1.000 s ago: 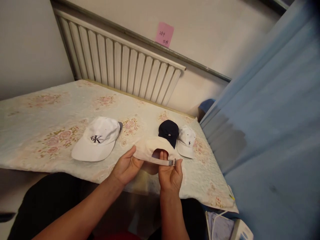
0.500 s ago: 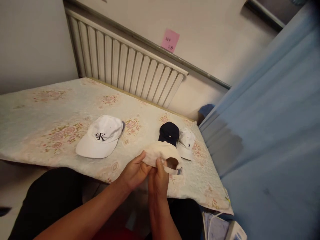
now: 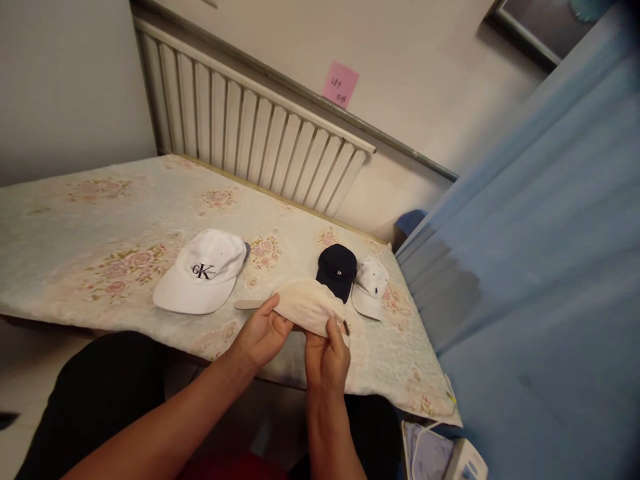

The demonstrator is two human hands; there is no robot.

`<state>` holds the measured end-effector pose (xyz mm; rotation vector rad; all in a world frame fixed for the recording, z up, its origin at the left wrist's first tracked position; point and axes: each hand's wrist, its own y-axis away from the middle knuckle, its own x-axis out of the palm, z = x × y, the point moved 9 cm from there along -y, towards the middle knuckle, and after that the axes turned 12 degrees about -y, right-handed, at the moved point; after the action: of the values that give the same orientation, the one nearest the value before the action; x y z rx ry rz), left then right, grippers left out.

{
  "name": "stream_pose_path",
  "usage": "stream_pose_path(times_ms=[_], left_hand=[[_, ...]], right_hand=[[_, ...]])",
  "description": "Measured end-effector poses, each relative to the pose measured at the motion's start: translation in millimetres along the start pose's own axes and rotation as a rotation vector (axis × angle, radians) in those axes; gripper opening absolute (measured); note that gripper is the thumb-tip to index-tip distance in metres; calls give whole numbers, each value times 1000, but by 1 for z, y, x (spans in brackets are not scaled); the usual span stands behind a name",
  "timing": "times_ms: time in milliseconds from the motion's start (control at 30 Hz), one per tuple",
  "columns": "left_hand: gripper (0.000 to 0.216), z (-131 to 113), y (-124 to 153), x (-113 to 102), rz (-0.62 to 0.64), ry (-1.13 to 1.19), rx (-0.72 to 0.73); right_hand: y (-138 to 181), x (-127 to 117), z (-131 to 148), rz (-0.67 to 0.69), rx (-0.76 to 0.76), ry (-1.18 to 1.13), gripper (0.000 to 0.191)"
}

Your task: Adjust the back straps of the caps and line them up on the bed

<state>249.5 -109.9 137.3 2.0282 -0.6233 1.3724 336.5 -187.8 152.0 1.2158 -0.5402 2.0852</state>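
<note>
Both of my hands hold a cream baseball cap (image 3: 310, 303) above the near edge of the bed or table. My left hand (image 3: 265, 333) grips its lower edge near the brim, which points left. On the other side, my right hand (image 3: 327, 353) pinches the rim close to the back opening, with the thumb on top. A white cap with black CK letters (image 3: 203, 270) lies to the left. Just beyond the held cap sit a dark navy cap (image 3: 337, 267) and a white cap with a small dark logo (image 3: 370, 287), side by side.
A floral cloth (image 3: 125, 207) covers the surface. Behind it a white radiator (image 3: 250, 110) runs along the wall, below a pink note (image 3: 341, 85). A blue curtain (image 3: 530, 280) hangs at the right. A white box (image 3: 467, 460) stands at the lower right.
The cream cap has turned, so its brim now shows at the left and its back opening is mostly out of sight. My right hand has shifted right, away from the left hand.
</note>
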Motion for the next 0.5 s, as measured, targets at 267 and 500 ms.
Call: stream_pose_path(times_ms=[267,500], left_hand=[[42,31,5,-8,-35,-34,-130],[43,22,1,-12,-44,-46,-74]], right_hand=[[10,-6,-13,-49,-102,64,55],[9,-20,-16,-151,-106,242,54]])
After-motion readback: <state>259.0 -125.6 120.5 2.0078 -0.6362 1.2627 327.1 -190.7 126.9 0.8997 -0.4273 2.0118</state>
